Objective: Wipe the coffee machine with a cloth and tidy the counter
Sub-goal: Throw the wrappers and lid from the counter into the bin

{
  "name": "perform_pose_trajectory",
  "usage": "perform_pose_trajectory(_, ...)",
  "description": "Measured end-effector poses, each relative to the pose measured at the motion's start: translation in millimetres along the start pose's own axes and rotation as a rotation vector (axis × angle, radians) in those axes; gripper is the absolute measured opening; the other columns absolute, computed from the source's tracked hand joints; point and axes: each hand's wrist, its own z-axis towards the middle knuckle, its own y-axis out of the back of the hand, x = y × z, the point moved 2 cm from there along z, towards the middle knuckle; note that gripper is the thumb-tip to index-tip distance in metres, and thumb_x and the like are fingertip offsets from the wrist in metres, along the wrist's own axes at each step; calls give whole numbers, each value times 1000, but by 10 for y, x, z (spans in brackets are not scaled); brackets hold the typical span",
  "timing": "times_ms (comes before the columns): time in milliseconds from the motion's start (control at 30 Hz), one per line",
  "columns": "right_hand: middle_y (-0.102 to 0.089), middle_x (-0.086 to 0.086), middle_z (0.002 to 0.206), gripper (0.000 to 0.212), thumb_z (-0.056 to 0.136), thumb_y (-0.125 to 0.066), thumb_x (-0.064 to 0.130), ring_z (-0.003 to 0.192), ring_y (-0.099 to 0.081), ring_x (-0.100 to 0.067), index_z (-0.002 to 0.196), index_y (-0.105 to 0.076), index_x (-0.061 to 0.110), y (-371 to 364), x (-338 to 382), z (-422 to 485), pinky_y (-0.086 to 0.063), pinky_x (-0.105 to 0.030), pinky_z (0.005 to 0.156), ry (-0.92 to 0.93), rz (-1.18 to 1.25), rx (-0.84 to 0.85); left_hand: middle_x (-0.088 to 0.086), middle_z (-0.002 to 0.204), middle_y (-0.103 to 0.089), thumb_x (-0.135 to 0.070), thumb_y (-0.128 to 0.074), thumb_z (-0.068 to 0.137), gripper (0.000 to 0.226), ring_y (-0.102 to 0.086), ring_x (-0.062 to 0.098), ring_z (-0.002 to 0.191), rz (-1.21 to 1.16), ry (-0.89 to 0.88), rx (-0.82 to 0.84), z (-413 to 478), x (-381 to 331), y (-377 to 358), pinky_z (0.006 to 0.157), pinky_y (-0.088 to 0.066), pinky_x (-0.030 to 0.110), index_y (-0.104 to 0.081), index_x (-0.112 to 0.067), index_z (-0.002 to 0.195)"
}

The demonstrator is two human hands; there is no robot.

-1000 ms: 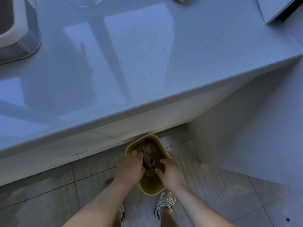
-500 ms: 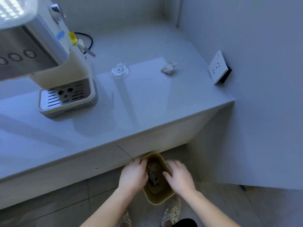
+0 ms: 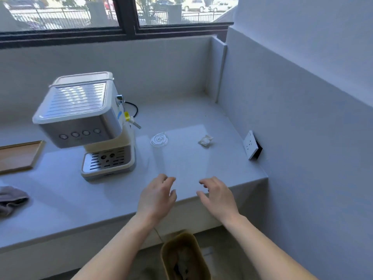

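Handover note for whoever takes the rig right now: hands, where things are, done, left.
Left hand and right hand: both open and empty, hovering over the front edge of the counter.
Coffee machine stands on the counter at left; grey cloth lies bunched at the far left edge, wooden tray behind it.
Still out on the counter: clear plastic lid and crumpled wrapper, both right of the machine.
Yellow bin on the floor below the hands already holds some rubbish.
Left: bin the lid and wrapper. Whether the machine has been wiped cannot be told.
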Motion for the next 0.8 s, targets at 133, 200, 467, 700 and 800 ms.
perform_pose_trajectory(133, -60, 0, 123, 38, 96, -56, 37, 116, -56, -20, 131, -57, 22, 97, 67, 602, -50, -36, 90, -72, -67, 23, 2, 122, -53, -30, -50, 95, 40, -52, 27, 114, 65, 34, 44, 651, 172, 126, 79, -49, 36, -52, -21, 133)
perform_pose_trajectory(200, -59, -3, 125, 39, 96, -56, 36, 117, -56, -24, 132, -56, 21, 100, 62, 892, -49, -38, 90, -120, -102, 31, 6, 123, -53, -29, -51, 94, 40, -50, 29, 114, 108, 55, 68, 993, 265, 169, 77, -47, 37, -51, -19, 133)
perform_pose_trajectory(467, -31, -5, 155, 52, 97, -57, 33, 132, -36, -33, 146, -41, 27, 17, -74, 1749, -44, -39, 98, -270, -190, 11, 14, 130, -45, -28, -53, 93, 44, -45, 33, 115, 202, 125, 197, 1901, 632, 121, 73, -41, 38, -44, -14, 134)
perform_pose_trajectory(700, -11, -4, 165, 51, 101, -47, 33, 140, -24, -33, 150, -31, 32, -136, -144, 2191, -43, -40, 98, -328, -290, 153, 12, 137, -35, -31, -54, 89, 61, -38, 34, 122, 181, 169, 287, 2349, 858, -102, 80, -43, 39, -28, -31, 145)
perform_pose_trajectory(800, -31, -5, 156, 38, 101, -45, 21, 128, -37, -34, 139, -47, 23, -200, -194, 2252, -42, -37, 95, -275, -409, 129, 11, 135, -40, -39, -51, 91, 58, -43, 33, 120, 174, 166, 291, 2474, 932, -161, 90, -44, 42, -31, -38, 145)
